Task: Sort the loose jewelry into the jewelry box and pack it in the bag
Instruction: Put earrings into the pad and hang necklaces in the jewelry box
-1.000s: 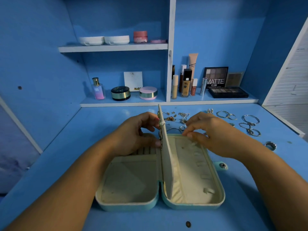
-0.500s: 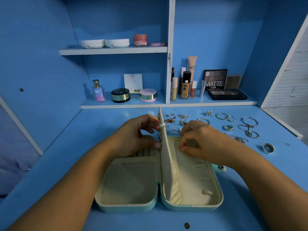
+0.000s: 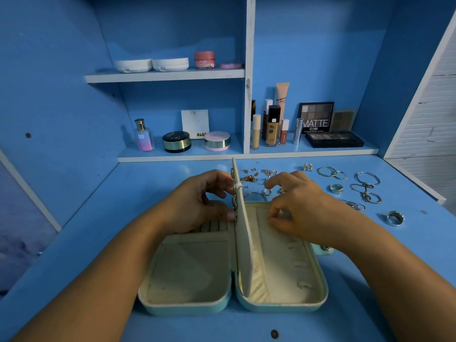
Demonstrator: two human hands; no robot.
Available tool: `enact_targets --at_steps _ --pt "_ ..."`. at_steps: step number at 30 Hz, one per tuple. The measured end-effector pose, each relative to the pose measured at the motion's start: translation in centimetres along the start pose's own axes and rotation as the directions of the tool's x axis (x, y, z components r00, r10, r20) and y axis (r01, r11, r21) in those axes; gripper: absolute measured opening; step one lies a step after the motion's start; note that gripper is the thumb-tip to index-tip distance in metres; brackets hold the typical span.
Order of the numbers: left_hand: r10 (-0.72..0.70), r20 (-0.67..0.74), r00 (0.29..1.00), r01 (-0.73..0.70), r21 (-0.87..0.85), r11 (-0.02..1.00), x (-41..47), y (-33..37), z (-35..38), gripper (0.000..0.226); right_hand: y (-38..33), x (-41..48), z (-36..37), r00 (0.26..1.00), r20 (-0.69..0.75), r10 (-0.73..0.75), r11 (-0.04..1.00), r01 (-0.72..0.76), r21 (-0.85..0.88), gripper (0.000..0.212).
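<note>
Left hand (image 3: 197, 203) pinches the upright flap (image 3: 243, 233); seemingly silver rings (image 3: 336, 188) beyond.

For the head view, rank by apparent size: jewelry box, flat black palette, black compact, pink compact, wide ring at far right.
1. jewelry box, though it sits nearest the camera
2. flat black palette
3. black compact and pink compact, about alike
4. wide ring, smallest

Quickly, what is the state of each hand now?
Left hand: holding the box's upright middle panel.
Right hand: fingers pinched together; whether they hold anything cannot be told.
</note>
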State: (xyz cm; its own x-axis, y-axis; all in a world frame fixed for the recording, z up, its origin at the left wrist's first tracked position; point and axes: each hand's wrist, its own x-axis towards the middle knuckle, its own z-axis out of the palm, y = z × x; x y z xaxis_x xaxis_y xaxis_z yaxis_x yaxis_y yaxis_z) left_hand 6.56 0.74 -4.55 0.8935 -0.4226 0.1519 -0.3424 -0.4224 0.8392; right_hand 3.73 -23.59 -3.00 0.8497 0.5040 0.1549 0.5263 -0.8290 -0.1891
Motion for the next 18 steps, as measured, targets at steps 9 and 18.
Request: enact_targets --at_steps 9,18 --pt "-0.009 0.002 1.000 0.009 0.000 1.000 0.0 0.2 0.1 0.045 1.6 0.0 -0.8 0.998 -0.029 0.050 0.998 -0.049 0.048 0.014" --pt "-0.001 0.010 1.000 0.001 -0.013 1.000 0.0 0.0 0.1 0.049 1.3 0.0 -0.4 1.000 0.027 -0.008 0.994 0.005 0.107 0.010"
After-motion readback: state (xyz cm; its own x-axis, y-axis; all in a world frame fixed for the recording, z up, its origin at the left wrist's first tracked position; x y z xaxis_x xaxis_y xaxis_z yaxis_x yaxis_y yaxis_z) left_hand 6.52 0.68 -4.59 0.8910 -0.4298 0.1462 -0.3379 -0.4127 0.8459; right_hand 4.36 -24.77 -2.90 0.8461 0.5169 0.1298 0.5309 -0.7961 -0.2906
